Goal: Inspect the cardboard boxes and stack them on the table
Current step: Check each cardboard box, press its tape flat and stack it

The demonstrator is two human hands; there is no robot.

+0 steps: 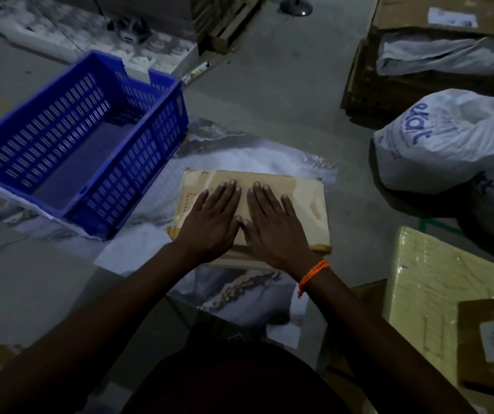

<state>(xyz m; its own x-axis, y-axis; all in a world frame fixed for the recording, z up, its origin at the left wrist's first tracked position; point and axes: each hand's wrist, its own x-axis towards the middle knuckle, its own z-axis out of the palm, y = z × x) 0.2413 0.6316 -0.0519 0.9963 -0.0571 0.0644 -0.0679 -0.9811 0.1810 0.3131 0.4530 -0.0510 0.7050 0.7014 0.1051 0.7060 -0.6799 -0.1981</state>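
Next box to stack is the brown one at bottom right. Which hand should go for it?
Right. Both hands lie flat on the box on the table. The right hand is on the side nearer the brown box, so it reaches without crossing. The left hand sits toward the blue crate.

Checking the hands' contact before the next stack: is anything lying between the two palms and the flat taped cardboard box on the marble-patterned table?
Nothing visible does. The left hand and right hand lie flat, fingers spread, directly on top of the flat taped cardboard box. The blue slotted plastic crate sits apart, to the left.
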